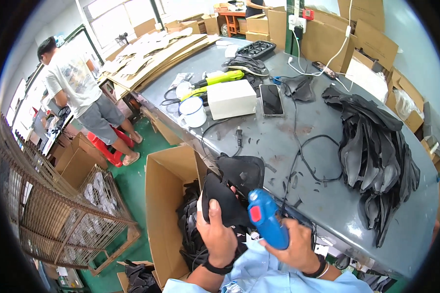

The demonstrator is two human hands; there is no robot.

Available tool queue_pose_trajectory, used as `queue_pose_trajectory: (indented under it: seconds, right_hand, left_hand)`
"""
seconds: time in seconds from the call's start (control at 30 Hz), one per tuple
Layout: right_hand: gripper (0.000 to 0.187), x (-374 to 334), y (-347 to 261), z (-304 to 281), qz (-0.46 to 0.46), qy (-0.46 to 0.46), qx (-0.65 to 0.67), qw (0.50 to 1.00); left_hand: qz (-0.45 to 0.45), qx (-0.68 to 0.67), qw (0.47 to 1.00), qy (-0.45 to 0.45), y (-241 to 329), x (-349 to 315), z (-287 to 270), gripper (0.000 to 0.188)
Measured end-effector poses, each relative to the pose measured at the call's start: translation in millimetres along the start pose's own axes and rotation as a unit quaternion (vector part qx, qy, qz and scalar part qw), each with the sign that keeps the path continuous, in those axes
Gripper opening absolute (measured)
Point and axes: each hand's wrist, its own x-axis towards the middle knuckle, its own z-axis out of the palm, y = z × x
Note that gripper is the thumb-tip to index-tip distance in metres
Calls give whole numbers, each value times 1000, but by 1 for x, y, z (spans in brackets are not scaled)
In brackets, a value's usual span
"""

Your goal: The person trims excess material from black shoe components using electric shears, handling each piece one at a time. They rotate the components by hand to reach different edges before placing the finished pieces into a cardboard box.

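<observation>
My left hand (219,240) pinches a black, curved sheet-like piece (224,201) between thumb and fingers, just off the table's near edge. My right hand (297,245) is wrapped round a blue hand-held power tool (270,225) with a red button. The tool's head is close to the right side of the black piece; its working tip is hard to make out, so contact cannot be told. Another flat black piece (244,171) lies behind, at the table edge. Below my left hand, a cardboard box (168,168) holds a heap of black pieces (190,224).
The grey table (322,210) bears a pile of black pieces (376,146), loose cables, black scraps, a phone (272,100), a white box (231,98), an enamel mug (192,112) and a yellow-green tool (220,80). A wire cage (68,210) stands left; a person (83,93) stands beyond.
</observation>
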Motion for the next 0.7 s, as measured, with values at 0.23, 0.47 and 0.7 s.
queue_pose_trajectory:
  seconds: [0.23, 0.47, 0.7]
  right_hand:
    - [60, 36, 24, -30, 235, 86, 167, 954]
    - [57, 36, 40, -38, 229, 24, 310, 923]
    - [59, 35, 37, -33, 270, -2, 354, 895]
  left_hand:
    - [-266, 10, 944, -194, 17, -3, -23, 39]
    - [-272, 23, 951, -146, 8, 5, -33, 23]
    - [-233, -85, 962, -117, 5, 10, -38, 32]
